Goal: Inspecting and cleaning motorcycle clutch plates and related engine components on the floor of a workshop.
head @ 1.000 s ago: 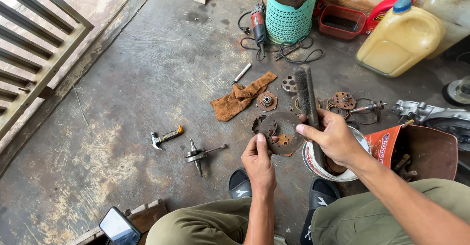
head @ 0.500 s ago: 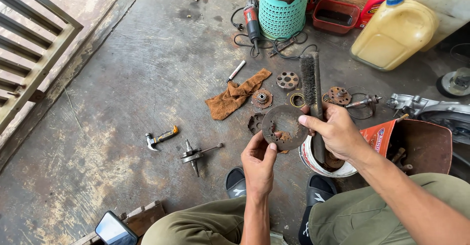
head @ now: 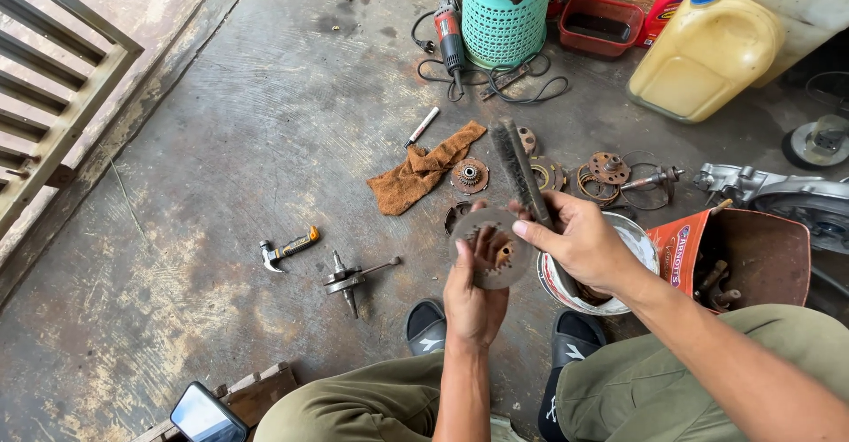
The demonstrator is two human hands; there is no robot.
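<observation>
Two grips closed: left hand (head: 475,293) holds a rusty disc (head: 492,248) face-up, right hand (head: 584,246) a wire brush (head: 519,170) (bristles pointing away).

A round metal disc (head: 492,246) is held up in the left hand (head: 473,296), with a wire brush (head: 520,172) gripped in the right hand (head: 584,246) just beside it. A bucket (head: 638,243) is placed under the right hand. A hammer (head: 287,249) and crankshaft (head: 354,278) are laid to the left, a rag (head: 423,177) beyond the disc, and a basket (head: 504,22) farther behind.
</observation>
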